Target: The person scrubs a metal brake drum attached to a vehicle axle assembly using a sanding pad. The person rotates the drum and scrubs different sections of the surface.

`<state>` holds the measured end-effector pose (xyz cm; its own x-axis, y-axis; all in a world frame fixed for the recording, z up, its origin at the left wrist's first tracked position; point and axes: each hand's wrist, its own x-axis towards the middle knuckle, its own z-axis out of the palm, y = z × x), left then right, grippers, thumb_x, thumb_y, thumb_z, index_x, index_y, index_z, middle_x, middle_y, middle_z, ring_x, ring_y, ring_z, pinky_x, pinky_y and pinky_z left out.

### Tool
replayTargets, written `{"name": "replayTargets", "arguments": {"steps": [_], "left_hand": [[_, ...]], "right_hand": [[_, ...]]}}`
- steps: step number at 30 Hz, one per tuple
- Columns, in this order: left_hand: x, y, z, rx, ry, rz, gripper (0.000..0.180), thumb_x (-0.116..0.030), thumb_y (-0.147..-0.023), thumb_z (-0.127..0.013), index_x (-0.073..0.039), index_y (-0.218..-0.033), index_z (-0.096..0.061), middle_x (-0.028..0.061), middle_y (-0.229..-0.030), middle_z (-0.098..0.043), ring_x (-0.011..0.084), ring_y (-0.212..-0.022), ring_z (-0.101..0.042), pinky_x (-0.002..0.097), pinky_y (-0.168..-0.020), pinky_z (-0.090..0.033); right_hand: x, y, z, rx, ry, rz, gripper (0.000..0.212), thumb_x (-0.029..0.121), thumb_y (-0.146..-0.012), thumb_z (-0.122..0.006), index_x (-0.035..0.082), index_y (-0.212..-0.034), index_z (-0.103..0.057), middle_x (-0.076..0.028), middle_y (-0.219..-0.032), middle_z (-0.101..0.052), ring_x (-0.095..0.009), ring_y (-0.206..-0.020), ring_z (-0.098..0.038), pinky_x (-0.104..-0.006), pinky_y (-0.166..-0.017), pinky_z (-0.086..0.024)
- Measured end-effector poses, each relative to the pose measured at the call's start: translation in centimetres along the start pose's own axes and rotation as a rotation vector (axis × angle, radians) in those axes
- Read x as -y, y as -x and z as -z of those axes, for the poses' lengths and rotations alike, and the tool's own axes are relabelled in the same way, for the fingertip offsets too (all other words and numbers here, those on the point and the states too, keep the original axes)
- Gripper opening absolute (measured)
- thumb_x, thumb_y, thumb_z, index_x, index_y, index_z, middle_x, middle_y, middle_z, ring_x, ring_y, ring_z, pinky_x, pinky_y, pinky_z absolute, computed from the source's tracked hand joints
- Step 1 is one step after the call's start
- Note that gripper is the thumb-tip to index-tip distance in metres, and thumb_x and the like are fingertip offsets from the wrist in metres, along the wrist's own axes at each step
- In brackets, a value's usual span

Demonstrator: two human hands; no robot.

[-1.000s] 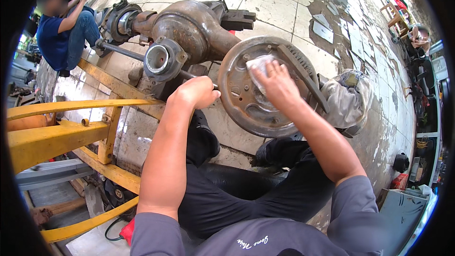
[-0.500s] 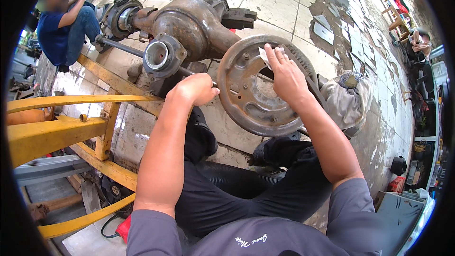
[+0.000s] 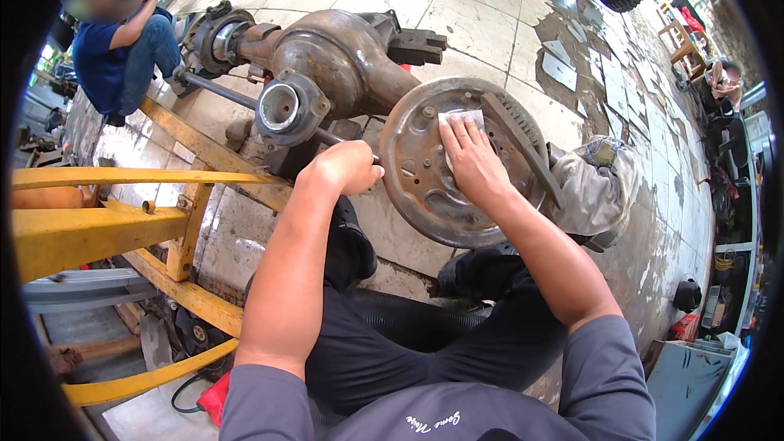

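A round, rusty brake backing plate (image 3: 408, 196) stands tilted in front of me at the end of a brown axle housing (image 3: 327, 57). My right hand (image 3: 480, 167) lies on its face with fingers stretched, pressing a small white sheet (image 3: 448, 124) that could be paper or cloth. A dark curved bar (image 3: 531, 151) crosses the plate's right side, by those fingers. Left of the plate, my left hand (image 3: 347, 167) is closed around a metal rod (image 3: 216, 88). This rod passes by a grey round hub (image 3: 282, 106); the stretch inside my fist is hidden.
A yellow metal frame (image 3: 106, 233) fills the left side. Another person (image 3: 122, 65) crouches at the far left. A grey cloth bundle (image 3: 600, 184) sits right of the plate. Broken tiles (image 3: 559, 69) lie on the floor at the far right. Shelves stand along the right edge.
My right hand has slid down and slightly left across the plate with the white sheet, from near its upper edge toward its middle. The left hand keeps hold of the rod.
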<state>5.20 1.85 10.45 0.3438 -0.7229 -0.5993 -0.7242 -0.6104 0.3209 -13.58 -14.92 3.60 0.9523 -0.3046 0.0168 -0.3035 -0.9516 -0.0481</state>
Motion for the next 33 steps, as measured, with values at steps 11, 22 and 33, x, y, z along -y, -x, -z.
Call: {"name": "replayTargets", "arguments": {"steps": [11,22,33], "left_hand": [[0.8,0.2,-0.3,-0.018,-0.020,-0.011,0.038,-0.032,-0.099,-0.057,0.001,-0.107,-0.073,0.0243,-0.105,-0.071,0.0377,-0.102,-0.068,0.0447,-0.094,-0.051],[0.3,-0.2,0.1,-0.007,-0.017,-0.012,0.039,-0.033,-0.099,-0.057,0.002,-0.106,-0.073,0.0244,-0.101,-0.071,0.0390,-0.098,-0.068,0.0450,-0.092,-0.051],[0.3,-0.1,-0.1,-0.028,-0.001,-0.001,0.038,-0.032,-0.099,-0.058,0.002,-0.106,-0.073,0.0256,-0.101,-0.071,0.0387,-0.098,-0.068,0.0454,-0.092,-0.051]], "right_hand": [[1.6,0.8,-0.1,0.067,-0.055,0.117,0.056,0.004,-0.094,-0.046,0.001,-0.150,-0.040,-0.021,-0.157,-0.039,-0.038,-0.146,-0.037,-0.0485,-0.121,-0.029],[-2.0,-0.4,0.5,-0.029,-0.041,-0.039,0.055,0.004,-0.096,-0.042,0.003,-0.151,-0.040,-0.021,-0.157,-0.039,-0.037,-0.147,-0.035,-0.0496,-0.120,-0.031],[-0.3,0.4,-0.6,0.002,0.004,0.051,0.055,0.001,-0.094,-0.043,0.001,-0.149,-0.041,-0.023,-0.158,-0.037,-0.039,-0.147,-0.035,-0.0507,-0.121,-0.029]]}}
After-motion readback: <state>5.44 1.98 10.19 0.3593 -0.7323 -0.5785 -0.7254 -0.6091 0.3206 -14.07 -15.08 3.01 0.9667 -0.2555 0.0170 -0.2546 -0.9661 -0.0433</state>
